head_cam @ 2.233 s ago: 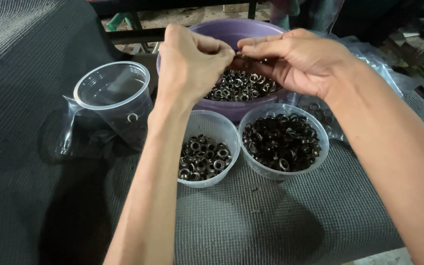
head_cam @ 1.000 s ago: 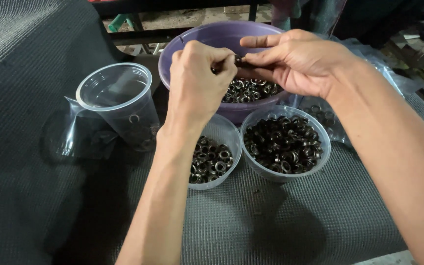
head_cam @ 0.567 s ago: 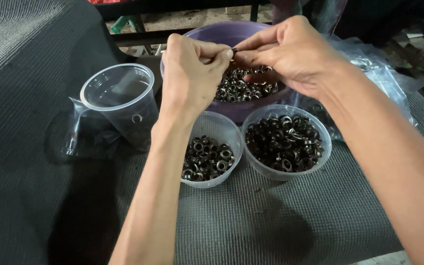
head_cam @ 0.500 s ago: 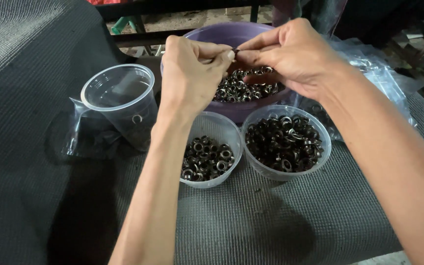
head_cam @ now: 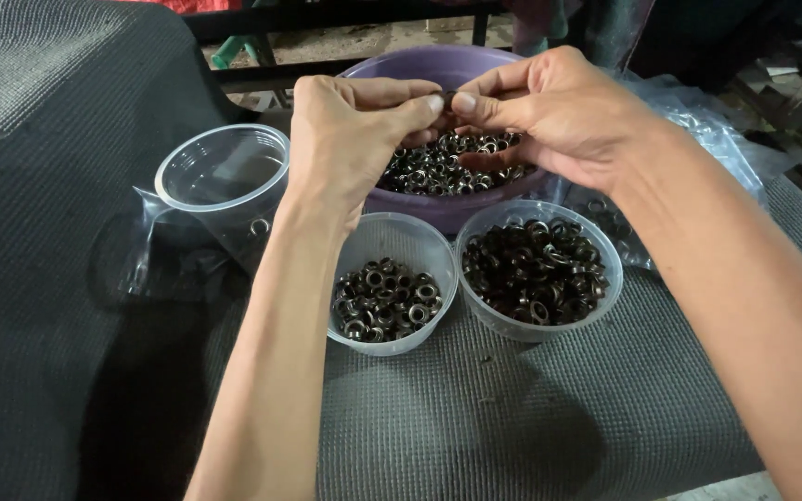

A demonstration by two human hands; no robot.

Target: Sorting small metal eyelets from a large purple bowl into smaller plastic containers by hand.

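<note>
Both hands meet above the round purple plastic basin [head_cam: 438, 70]. Left hand [head_cam: 350, 139] and right hand [head_cam: 559, 111] are pinched together, thumb/forefinger tips touching, clamped on a small dark metal ring [head_cam: 447, 94]; most of it is hidden, so exact shape cannot be told. The ring sits at the fingertip junction, directly over the loose pile of dark metal eyelets [head_cam: 443, 167] in the basin.

Below the hands, toward the person: a small clear plastic tub, approx. a third full of eyelets [head_cam: 387, 297], under the left wrist; a fuller clear plastic tub of eyelets [head_cam: 536, 274], just beside it, under the right hand. Left of the left hand: a clear plastic cup [head_cam: 225, 181], tilted, w/ one eyelet inside, resting on a clear plastic bag [head_cam: 146, 241].

Risks:
- Ring slips from the pinch. Cause: small part, grip by fingertips only. It would likely drop into the basin, or bounce onto the grey mesh mat [head_cam: 512, 408].
- Forearm knocks a tub. Cause: both arms pass close over the tubs.
- Cup rolls. Cause: tilted, nearly empty.

Packaging: a crumpled clear plastic bag [head_cam: 698, 130] lies right of the right hand. No labels or signs visible.
</note>
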